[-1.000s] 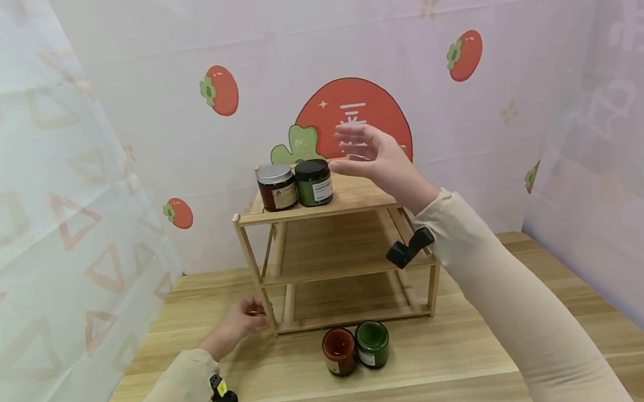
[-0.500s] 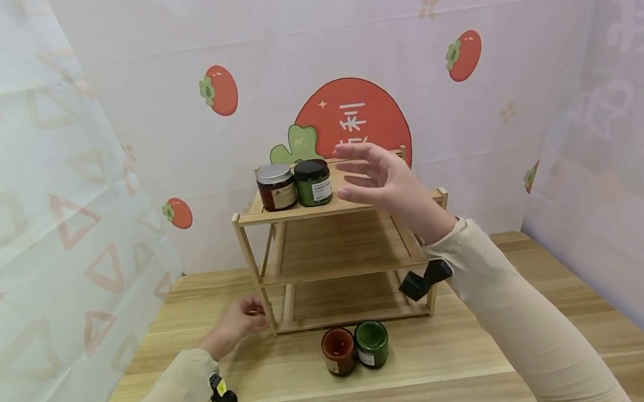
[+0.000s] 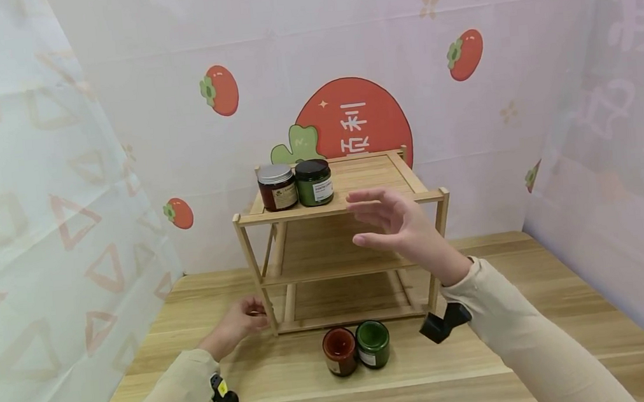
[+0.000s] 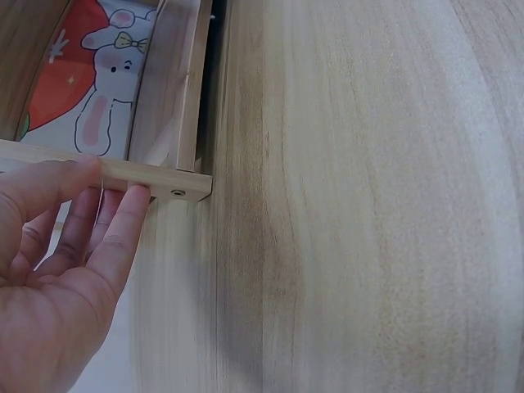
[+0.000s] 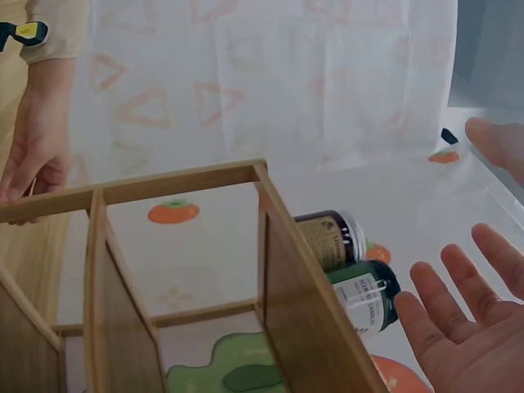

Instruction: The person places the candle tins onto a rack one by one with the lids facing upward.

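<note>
A wooden three-tier shelf [image 3: 328, 276] stands on the table. My left hand [image 3: 243, 319] pinches its left front post near the bottom, thumb on one side and fingers on the other in the left wrist view. My right hand [image 3: 402, 229] is in the air before the shelf's right half, fingers spread and holding nothing. On the top tier, at the left, a brown jar [image 3: 278, 192] with a silver lid stands beside a green scented candle jar [image 3: 314, 187] with a black lid. Two lidless-looking jars, one red-brown [image 3: 339, 351] and one green [image 3: 373, 344], stand in front of the shelf.
The wood-grain table [image 3: 430, 383] reaches back to a white cloth backdrop [image 3: 179, 143] printed with persimmons. Similar cloth walls [image 3: 598, 138] rise at both sides. Raised rails [image 3: 345, 206] edge the shelf's top tier.
My right hand has moved down and slightly right, away from the green jar on the top tier to in front of the shelf. The left hand and the jars have not moved.
</note>
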Tool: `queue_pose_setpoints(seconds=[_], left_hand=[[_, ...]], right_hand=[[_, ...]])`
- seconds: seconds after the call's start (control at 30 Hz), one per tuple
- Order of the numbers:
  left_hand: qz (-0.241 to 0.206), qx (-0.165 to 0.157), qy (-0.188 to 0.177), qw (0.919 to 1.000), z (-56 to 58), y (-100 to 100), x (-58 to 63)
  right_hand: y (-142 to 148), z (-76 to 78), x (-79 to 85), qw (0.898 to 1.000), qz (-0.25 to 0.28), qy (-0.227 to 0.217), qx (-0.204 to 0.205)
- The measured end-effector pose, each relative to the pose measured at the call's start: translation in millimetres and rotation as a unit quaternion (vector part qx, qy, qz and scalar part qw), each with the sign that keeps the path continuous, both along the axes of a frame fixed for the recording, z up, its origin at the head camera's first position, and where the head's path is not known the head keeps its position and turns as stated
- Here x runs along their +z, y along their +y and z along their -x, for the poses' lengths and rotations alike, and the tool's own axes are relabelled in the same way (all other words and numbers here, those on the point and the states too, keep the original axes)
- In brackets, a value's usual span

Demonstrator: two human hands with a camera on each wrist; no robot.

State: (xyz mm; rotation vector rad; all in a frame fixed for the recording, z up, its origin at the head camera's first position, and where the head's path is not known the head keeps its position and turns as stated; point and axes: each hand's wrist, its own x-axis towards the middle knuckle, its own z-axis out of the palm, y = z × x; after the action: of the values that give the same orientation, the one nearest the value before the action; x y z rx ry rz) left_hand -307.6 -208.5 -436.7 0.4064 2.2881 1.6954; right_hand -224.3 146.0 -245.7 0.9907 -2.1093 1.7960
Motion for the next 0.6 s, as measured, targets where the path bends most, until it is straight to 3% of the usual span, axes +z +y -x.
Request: queue_pose_setpoints(seconds=[0.23, 0.6], left_hand=[[0.007, -0.003, 0.004, 1.0, 1.3, -1, 0.1], [0.014, 0.003, 0.01, 0.9998, 0.7, 0, -0.2]], right_hand=[[10, -2.4, -25.1, 1.0, 0.004, -0.014, -0.002], [19, -0.5, -67.4, 0.999, -0.031, -0.036, -0.001]])
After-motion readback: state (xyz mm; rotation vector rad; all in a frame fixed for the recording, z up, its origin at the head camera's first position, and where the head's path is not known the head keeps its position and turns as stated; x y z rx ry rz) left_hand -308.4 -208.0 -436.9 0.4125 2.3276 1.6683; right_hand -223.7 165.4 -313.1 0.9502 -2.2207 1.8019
